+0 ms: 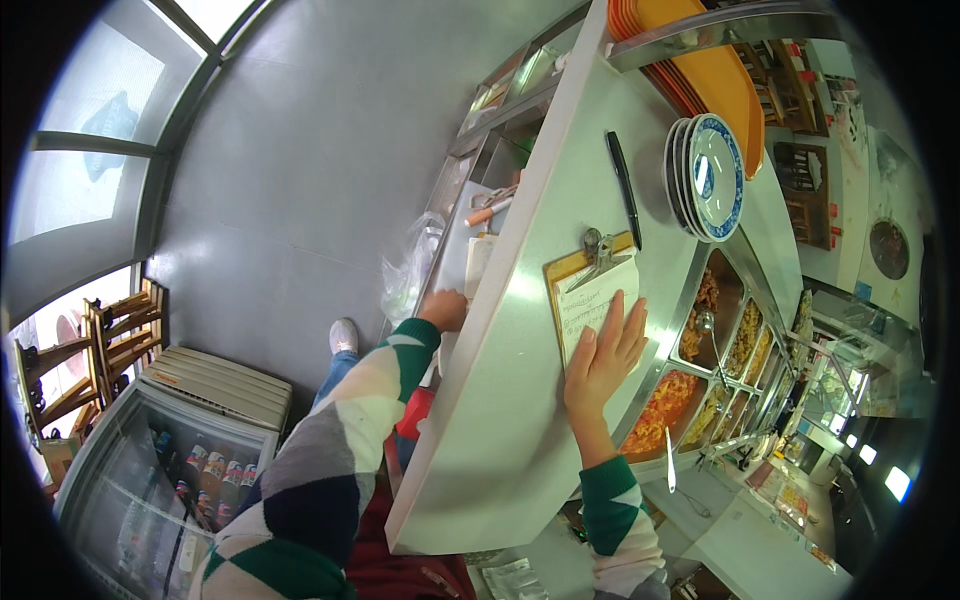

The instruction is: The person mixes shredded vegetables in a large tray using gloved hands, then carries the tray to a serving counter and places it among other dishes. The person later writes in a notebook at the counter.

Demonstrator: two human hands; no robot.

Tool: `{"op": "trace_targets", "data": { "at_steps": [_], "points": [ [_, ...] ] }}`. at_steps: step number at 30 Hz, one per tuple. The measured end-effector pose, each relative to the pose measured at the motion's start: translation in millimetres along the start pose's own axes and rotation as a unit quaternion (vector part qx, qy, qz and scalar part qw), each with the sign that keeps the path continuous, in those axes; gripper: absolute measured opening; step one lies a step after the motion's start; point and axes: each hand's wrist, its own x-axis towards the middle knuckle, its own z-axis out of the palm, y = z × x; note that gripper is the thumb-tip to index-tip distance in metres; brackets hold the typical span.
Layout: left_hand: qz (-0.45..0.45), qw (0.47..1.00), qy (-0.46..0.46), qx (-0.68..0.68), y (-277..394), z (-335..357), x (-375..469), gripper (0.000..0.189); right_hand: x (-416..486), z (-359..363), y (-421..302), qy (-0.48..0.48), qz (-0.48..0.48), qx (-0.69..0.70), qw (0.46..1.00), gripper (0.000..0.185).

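Observation:
My right hand [607,360] lies palm down with its fingers spread over a paper pad [596,292] bearing handwriting. The pad is held by the metal clip of a wooden clipboard [556,271], flat on the pale counter [487,450]. Beyond the clip, a black pen [622,184] rests on the same surface. My left hand [444,310] reaches into the open storage space under the counter's edge. Its fingers are partly hidden there, so whether they grip anything is unclear. A notepad-like item [480,262] and an orange-and-white stick-shaped item [489,212] lie close to it.
Stacked blue-rimmed plates [705,176] and orange trays [724,90] stand on the counter's far part. Steel food pans [664,412] with spoons line the right side. A clear plastic bag [409,262] hangs by the storage space. Left of me is a glass-topped drinks cooler [165,480].

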Motion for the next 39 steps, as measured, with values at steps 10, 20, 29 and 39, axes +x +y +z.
{"op": "trace_targets", "data": {
  "at_steps": [10, 20, 29, 39],
  "points": [
    [-0.081, 0.911, 0.081, -0.397, 7, -120, -178, 0.014, 96, -41, 2, 0.016, 0.029, 0.174, 0.984, 0.027],
    [-0.105, 0.68, 0.286, -0.667, 31, -247, -342, 0.054, 181, -14, -25, -0.056, -0.053, -0.146, 0.986, 0.023],
    [-0.089, 0.68, 0.052, -0.726, 76, -187, -379, 0.055, 86, -96, -37, 0.127, -0.139, 0.08, 0.979, 0.009],
    [-0.129, 0.711, 0.02, -0.691, 194, -21, -383, 0.052, -221, -110, 6, -0.033, 0.197, 0.451, 0.87, 0.013]
  ]
}}
